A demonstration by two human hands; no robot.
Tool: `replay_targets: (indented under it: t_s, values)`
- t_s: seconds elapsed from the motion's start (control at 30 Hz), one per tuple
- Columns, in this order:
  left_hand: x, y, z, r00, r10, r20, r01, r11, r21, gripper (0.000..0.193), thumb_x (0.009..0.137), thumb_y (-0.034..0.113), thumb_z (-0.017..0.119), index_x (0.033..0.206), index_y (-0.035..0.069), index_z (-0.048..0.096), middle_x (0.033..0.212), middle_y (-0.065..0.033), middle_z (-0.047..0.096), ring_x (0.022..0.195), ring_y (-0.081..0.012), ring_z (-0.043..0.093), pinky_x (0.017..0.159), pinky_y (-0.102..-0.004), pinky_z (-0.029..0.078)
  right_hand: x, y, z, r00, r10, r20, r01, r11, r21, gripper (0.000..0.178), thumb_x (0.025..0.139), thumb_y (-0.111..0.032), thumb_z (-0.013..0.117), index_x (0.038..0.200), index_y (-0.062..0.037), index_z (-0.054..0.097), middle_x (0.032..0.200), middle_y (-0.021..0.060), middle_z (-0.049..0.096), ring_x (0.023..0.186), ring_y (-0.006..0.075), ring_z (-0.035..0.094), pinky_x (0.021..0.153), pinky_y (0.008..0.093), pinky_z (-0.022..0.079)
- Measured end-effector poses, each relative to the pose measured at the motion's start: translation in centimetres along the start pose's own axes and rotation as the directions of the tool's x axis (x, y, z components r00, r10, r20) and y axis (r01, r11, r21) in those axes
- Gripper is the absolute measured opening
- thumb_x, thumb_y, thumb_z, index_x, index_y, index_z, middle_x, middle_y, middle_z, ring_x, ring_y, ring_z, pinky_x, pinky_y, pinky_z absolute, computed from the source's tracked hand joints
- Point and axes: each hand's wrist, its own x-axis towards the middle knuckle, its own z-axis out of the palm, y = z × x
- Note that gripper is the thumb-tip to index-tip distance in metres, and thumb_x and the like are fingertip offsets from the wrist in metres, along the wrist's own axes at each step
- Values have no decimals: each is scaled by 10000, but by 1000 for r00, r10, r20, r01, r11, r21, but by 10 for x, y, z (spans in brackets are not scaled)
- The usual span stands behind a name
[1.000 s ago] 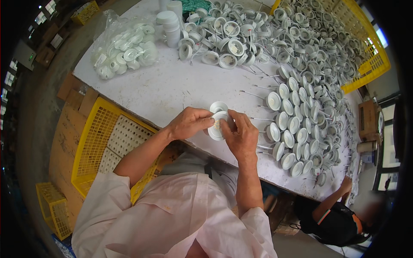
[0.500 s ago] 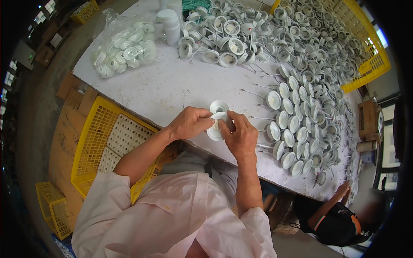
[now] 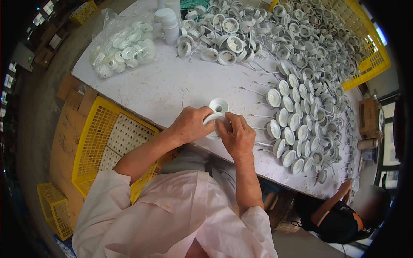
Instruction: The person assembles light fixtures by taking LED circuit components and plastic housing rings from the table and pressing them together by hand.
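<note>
Both hands hold a white round lamp housing (image 3: 213,133) between them above the near side of the table. My left hand (image 3: 192,124) grips its left rim, with fingers curled and thumb pressed on. My right hand (image 3: 236,136) closes on the other side, thumb over the front. A pale disc seems to lie across the housing's face, though the fingers partly cover it. Just beyond the fingertips, a white cupped ring (image 3: 214,104) with a hole in its middle rests on the table.
Rows of white round lamps (image 3: 288,119) with wires stand at the right, before a large heap of housings (image 3: 297,32). A plastic bag of white covers (image 3: 127,52) and stacked white discs (image 3: 171,33) sit far left. Yellow crates (image 3: 88,142) flank the table. Another person (image 3: 333,219) works at lower right.
The housing has tilted in my hands; its face with the yellowish dots, visible before, is now hidden. Both hands have shifted slightly and stay closed on it.
</note>
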Motion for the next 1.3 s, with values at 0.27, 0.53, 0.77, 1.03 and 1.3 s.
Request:
replay_targets:
  t_s: [0.27, 0.53, 0.77, 1.03, 1.3]
  values:
    - [0, -4, 4, 998, 44, -42, -43, 999, 17, 189, 745, 127, 695, 866, -12, 651, 651, -152, 654, 580, -268, 677, 540, -338, 530, -5, 3, 5, 995, -55, -84, 55, 998, -8, 267, 705, -188, 797, 891, -90, 633, 750, 38, 633, 534, 196, 627, 456, 296, 502]
    - [-1, -5, 6, 996, 74, -50, -72, 997, 31, 180, 744, 124, 695, 854, -11, 649, 636, -149, 646, 565, -268, 670, 532, -334, 524, -7, 4, 8, 989, -81, -123, 81, 997, -9, 302, 676, -184, 822, 878, -91, 618, 737, 41, 625, 517, 192, 616, 444, 292, 490]
    - [5, 1, -2, 996, -69, 65, 74, 994, -78, 193, 754, 100, 667, 901, -25, 657, 699, -151, 679, 621, -206, 684, 581, -312, 532, -6, 6, 5, 994, -53, -96, 56, 998, 34, 305, 684, -177, 820, 903, -77, 632, 751, 50, 634, 535, 194, 624, 469, 295, 505]
    - [3, 6, -10, 947, -219, 237, 290, 899, -329, 259, 781, 57, 622, 1018, -44, 643, 821, -125, 718, 727, -113, 666, 675, -266, 530, -4, 1, -1, 997, 75, 8, -76, 988, 132, 293, 713, -165, 802, 938, -58, 648, 806, 73, 655, 602, 200, 655, 536, 312, 542]
    - [6, 4, -11, 944, -209, 255, 298, 871, -390, 318, 770, 39, 598, 1072, -56, 624, 860, -127, 715, 756, -121, 668, 699, -268, 528, -4, 1, -6, 984, 157, 79, -173, 947, 270, 284, 743, -107, 771, 995, -43, 657, 872, 100, 674, 607, 193, 650, 556, 310, 540]
